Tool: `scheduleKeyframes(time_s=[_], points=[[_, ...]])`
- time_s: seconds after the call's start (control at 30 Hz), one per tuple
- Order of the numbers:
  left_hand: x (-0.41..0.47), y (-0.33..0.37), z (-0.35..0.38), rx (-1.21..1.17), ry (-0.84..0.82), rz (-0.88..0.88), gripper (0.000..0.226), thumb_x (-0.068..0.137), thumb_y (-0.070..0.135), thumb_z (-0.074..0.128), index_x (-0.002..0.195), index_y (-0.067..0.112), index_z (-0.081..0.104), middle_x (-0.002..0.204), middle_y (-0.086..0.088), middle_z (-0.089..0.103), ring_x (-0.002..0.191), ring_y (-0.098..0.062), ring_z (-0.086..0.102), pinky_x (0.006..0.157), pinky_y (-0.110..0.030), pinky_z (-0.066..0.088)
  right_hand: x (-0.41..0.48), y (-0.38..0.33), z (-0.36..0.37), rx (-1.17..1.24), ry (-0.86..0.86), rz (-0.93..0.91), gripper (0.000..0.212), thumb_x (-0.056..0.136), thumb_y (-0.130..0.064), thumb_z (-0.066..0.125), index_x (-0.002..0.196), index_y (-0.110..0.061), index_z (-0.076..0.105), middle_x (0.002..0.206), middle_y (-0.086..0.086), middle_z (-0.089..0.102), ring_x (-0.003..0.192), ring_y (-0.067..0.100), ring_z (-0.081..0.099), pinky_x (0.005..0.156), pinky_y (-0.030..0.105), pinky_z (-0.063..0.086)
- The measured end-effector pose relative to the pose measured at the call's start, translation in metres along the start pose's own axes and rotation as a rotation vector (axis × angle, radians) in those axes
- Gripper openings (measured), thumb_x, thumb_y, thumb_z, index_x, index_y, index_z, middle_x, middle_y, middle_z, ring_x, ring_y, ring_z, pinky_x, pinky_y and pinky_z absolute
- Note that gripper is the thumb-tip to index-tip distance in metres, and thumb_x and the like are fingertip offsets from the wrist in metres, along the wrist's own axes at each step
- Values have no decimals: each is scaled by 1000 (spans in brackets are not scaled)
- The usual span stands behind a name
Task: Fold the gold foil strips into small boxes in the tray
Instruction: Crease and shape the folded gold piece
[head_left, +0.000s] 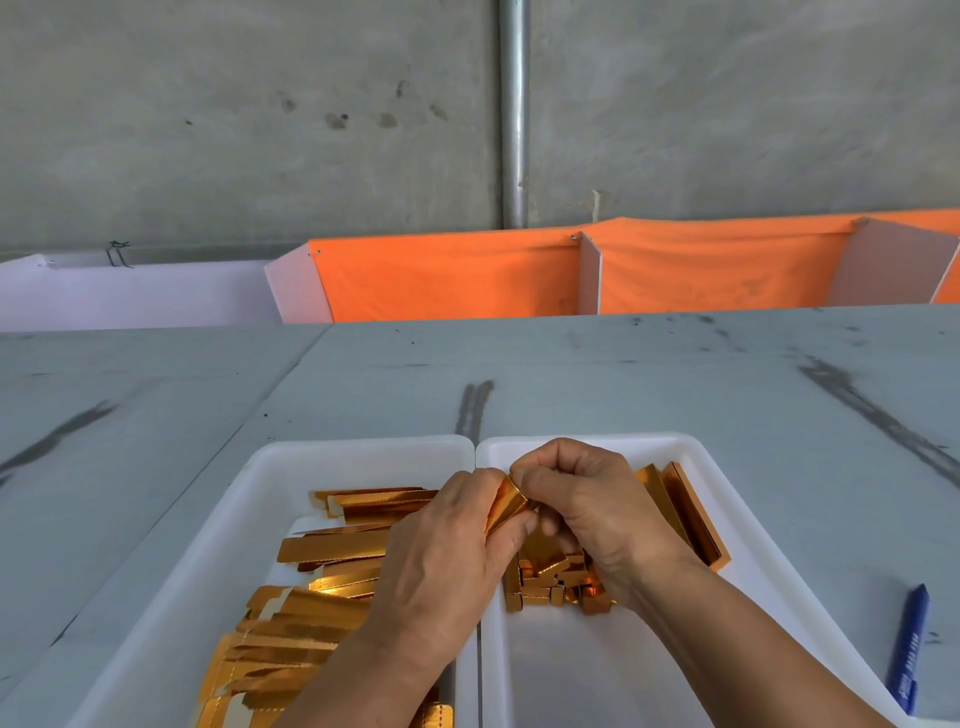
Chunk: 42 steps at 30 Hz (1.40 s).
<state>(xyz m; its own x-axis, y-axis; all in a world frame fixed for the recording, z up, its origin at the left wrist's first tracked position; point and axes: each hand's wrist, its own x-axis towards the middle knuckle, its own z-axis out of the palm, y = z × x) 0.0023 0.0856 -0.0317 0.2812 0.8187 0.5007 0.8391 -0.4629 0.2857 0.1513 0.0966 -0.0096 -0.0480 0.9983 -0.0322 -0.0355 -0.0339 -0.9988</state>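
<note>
While a large loose heap of flat gold foil strips waits in the left tray, which touches the right tray along that tray's left wall, the job looks well short of finished. A blue pen lies on the grey surface just right of the right tray, by its near corner. Around the middle of the right tray sits a modest cluster of small boxes, already folded and far fewer than the strips left to do. Above the right tray's left wall, both hands work on one curled strip: the left hand grips it with fingers and thumb wrapped round it, and the right hand pinches its far end with fingers bent tight. This looks like a fold in mid-step, with that box not yet closed. Against the right tray's right wall lean some longer gold pieces; whether they are finished cannot be told. Beyond the right tray's far rim the surface runs back to an orange cloth, then a concrete wall with a metal pipe.
</note>
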Motion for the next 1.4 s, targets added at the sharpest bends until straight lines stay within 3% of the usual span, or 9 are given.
scheduleKeyframes(time_s=[0.17,0.43,0.63,0.87,1.1,1.4], points=[[0,0,0,10,-14,6,65,75,73,14,116,33,44,93,20,42,79,0,48,59,-4,32,1,-1,-3,-20,-24,-5,10,88,-10,70,78,-12,72,54,5,57,43,9,48,38,20,36],[-2,2,-2,43,-33,47,65,77,73,11,116,34,44,93,19,41,82,-2,51,66,-12,44,3,-4,-9,-55,-80,38,7,88,-6,68,82,-8,71,56,10,57,47,18,43,39,23,36],[-2,3,-3,64,-54,49,64,78,73,10,119,35,42,96,19,41,86,-2,53,68,-10,43,3,-7,-12,-49,-105,72,8,88,-5,68,83,-9,71,57,10,59,48,19,45,41,22,39],[-3,1,-3,97,-44,66,49,89,65,33,122,32,47,99,16,50,81,-2,51,62,-7,33,0,-13,-14,-49,-137,116,5,89,-5,68,85,-6,70,57,10,62,41,14,51,42,20,45],[-2,2,-4,57,-23,41,60,82,69,22,118,31,51,91,19,42,76,-1,48,58,-6,32,-5,-16,-15,-109,-129,37,5,90,-9,70,89,-6,74,63,11,68,44,11,59,46,19,50],[-2,-2,-3,-44,12,-15,72,76,73,18,120,28,54,93,16,52,80,-2,54,65,-9,41,-7,-18,-13,-67,-149,68,15,94,-4,63,102,-8,75,72,14,71,51,12,62,55,19,54]])
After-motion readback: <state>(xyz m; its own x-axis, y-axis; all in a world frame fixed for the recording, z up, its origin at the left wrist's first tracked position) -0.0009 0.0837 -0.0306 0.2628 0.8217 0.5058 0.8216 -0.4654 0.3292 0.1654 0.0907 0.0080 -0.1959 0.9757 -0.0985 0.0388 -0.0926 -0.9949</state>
